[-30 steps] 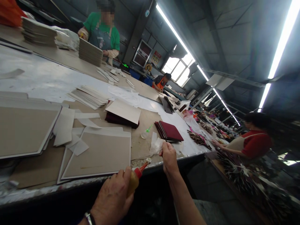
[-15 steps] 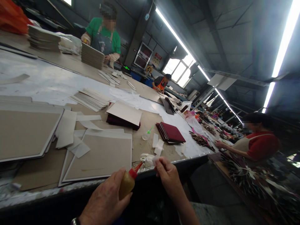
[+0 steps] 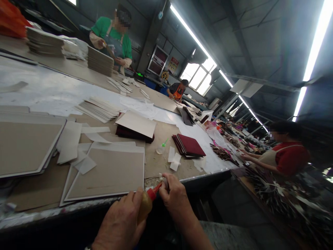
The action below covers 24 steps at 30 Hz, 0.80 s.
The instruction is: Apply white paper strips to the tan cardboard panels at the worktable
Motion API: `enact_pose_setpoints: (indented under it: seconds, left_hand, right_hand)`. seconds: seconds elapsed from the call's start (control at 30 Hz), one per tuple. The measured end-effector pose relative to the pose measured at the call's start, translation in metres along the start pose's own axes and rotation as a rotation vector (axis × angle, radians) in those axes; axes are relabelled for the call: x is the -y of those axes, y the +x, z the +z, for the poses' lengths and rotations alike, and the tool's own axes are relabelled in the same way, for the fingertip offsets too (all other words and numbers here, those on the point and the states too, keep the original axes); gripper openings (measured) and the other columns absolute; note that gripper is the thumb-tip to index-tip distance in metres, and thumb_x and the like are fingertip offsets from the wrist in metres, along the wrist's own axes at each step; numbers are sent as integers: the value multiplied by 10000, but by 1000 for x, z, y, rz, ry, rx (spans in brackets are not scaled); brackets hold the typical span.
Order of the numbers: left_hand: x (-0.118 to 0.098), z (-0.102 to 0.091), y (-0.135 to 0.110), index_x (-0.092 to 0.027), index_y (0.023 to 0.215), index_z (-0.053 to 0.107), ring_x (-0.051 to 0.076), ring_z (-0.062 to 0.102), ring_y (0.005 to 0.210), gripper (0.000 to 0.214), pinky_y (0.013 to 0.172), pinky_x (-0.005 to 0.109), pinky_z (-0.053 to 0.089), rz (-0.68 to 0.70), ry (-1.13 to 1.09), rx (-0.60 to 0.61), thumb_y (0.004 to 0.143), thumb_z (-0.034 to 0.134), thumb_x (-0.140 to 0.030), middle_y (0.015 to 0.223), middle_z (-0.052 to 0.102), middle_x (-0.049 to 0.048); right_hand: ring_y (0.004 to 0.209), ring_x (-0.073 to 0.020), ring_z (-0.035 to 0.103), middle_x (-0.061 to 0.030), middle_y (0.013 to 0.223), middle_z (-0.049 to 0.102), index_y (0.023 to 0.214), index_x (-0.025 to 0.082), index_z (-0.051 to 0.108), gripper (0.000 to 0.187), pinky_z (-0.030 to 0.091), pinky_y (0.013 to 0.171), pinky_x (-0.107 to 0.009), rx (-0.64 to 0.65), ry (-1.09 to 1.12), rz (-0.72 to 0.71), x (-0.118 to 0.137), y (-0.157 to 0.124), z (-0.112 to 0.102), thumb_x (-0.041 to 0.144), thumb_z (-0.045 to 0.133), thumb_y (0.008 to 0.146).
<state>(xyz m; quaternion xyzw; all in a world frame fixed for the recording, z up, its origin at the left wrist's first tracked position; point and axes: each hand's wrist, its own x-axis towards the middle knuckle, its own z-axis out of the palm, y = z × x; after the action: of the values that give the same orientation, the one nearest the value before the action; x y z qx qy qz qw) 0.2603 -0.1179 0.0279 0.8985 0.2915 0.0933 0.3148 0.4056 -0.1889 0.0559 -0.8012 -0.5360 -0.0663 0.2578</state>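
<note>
My left hand point(image 3: 122, 222) is wrapped round a small amber glue bottle point(image 3: 145, 208) with a red nozzle point(image 3: 155, 190), held just in front of the table's near edge. My right hand point(image 3: 173, 199) is closed in a pinch at the nozzle's tip, with a bit of white paper or tissue point(image 3: 163, 180) between its fingers. Just beyond both hands lies a large grey board with a white border point(image 3: 109, 172).
The long worktable point(image 3: 52, 90) carries stacked grey boards point(image 3: 24, 146), loose white paper strips point(image 3: 174, 159), dark red covers point(image 3: 188, 145), and a small clear bottle with a green tip point(image 3: 161, 148). A person in green point(image 3: 111, 33) works across it. Another in red point(image 3: 283, 156) sits at the right.
My right hand drew back from the table with a white scrap and came to the bottle's nozzle. Two white strips now lie where it had been. The bottle stayed in my left hand.
</note>
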Motion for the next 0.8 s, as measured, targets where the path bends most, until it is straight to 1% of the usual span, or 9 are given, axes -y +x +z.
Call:
enact_pose_setpoints:
  seconds: [0.07,0.17,0.37,0.5,0.6,0.63,0.7,0.77,0.8]
  left_hand:
    - [-3,1,-1,-186,1127,480,219,562,887,416,782,325,414,9,23,-14,719,456,-113,961,593,79]
    - [-5,0,-1,-195,1128,486,213,569,884,416,774,307,419,22,42,-30,722,456,-106,954,597,74]
    - [-7,-6,0,-196,1132,483,201,577,888,421,778,291,422,23,12,-2,721,458,-104,951,598,70]
    - [-6,-6,0,-198,1144,473,205,570,915,426,809,307,413,41,-26,4,727,452,-112,992,596,79]
    - [-4,-5,0,-203,1138,471,211,564,940,421,818,309,409,50,-74,22,723,466,-132,1039,590,85]
    - [-4,-6,1,-206,1133,471,211,563,948,418,818,304,408,43,-99,31,720,471,-139,1046,589,83]
    - [-4,-8,2,-214,1118,468,206,567,944,406,810,293,408,12,-164,55,716,478,-153,1033,597,69]
    - [-4,-10,3,-221,1069,480,200,578,906,366,780,281,411,-27,-236,87,707,490,-175,991,610,49]
    - [-4,-11,4,-225,1040,487,198,584,877,343,756,275,412,-44,-268,103,699,499,-190,960,617,38]
  right_hand:
    - [783,-201,604,-92,816,623,924,118,587,257,468,742,-313,5,-24,-2,-2,0,0,93,392,757]
    - [727,-185,587,-66,756,603,870,141,580,241,449,698,-291,-6,-34,2,-5,0,0,97,371,758]
    - [631,-147,537,-28,689,568,793,151,562,199,407,619,-247,1,35,24,-9,2,-4,118,381,720]
    - [559,-110,473,16,616,522,765,157,569,185,372,559,-211,79,131,99,-11,7,-12,107,409,687]
    - [561,-105,475,22,603,521,754,152,586,151,376,552,-206,189,251,204,-13,10,-20,139,441,713]
    - [556,-106,481,19,610,528,774,149,592,151,384,541,-207,241,321,241,-14,11,-22,173,447,741]
    - [542,-110,503,3,650,552,870,142,596,219,413,520,-216,341,489,291,-15,12,-28,266,429,804]
    - [548,-120,539,-17,703,578,1011,134,571,322,452,539,-237,404,608,296,-16,12,-33,338,377,854]
    - [568,-128,560,-23,709,587,1083,129,545,365,469,575,-253,412,624,279,-17,11,-34,355,351,872]
